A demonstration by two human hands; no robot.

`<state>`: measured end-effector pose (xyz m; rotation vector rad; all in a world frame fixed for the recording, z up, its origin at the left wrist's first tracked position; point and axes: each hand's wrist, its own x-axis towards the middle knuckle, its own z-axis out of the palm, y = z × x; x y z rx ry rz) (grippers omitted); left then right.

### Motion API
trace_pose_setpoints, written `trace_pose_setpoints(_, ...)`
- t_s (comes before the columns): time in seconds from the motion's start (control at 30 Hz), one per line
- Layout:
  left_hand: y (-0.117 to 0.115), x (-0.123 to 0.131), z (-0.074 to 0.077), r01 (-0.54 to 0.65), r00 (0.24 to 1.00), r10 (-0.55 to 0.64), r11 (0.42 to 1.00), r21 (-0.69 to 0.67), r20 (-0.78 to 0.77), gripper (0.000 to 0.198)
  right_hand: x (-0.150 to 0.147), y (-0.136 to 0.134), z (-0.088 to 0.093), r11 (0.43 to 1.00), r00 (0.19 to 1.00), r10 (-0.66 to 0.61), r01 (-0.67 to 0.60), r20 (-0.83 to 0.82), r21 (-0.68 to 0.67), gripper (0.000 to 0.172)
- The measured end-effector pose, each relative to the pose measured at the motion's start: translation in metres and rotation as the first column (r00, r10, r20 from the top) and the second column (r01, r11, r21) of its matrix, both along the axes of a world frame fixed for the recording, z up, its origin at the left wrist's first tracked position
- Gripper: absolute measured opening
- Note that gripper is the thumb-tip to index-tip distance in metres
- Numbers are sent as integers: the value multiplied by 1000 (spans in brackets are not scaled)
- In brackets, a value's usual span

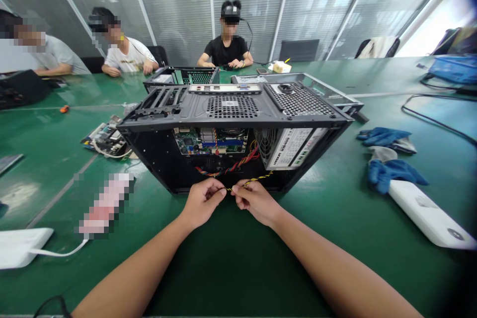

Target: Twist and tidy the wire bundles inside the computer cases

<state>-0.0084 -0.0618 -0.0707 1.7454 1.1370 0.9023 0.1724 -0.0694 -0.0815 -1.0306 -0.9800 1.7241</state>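
Both hands meet at the near lower edge of a black computer case, whose open side faces me. Between pinched fingers, my left hand grips one part of a twisted yellow-and-black cable. A short way to the right, my right hand pinches the same cable, which runs on toward the power supply. The cable's end at the left fingers is hidden. Inside the case are a motherboard and a bundle of red, orange and black wires.
Blue gloves and a white power bank lie at the right. Leftward are a loose circuit board, a blurred phone and a white box joined by cable. Several people sit across the green table.
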Motion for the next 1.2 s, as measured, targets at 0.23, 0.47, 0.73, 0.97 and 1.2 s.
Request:
trace_pose_setpoints(0.23, -4, 0, 3, 1, 998, 2, 999, 41, -56, 21, 1, 0, 0, 1000, 1000, 6, -7, 16, 24, 28)
trace_pose_setpoints(0.47, 2, 0, 0, 66, 990, -19, 941, -333, 141, 23, 0, 0, -2, 996, 999, 0, -4, 50, 84, 26)
trace_pose_setpoints(0.73, -5, 1, 3, -24, 999, 29, 993, 112, -43, 18, 0, 0, -2, 999, 1000, -10, 10, -1, 49, 27)
trace_pose_setpoints(0.97, -4, 3, 3, 11, 998, -2, 989, -149, 59, 23, 1, 1, -6, 997, 1000, 10, -11, 11, 74, 28)
trace_pose_setpoints(1.2, -1, 7, 1, 4, 986, 48, 949, -314, 158, 20, 1, 1, -4, 995, 999, -20, 17, 37, 101, 27)
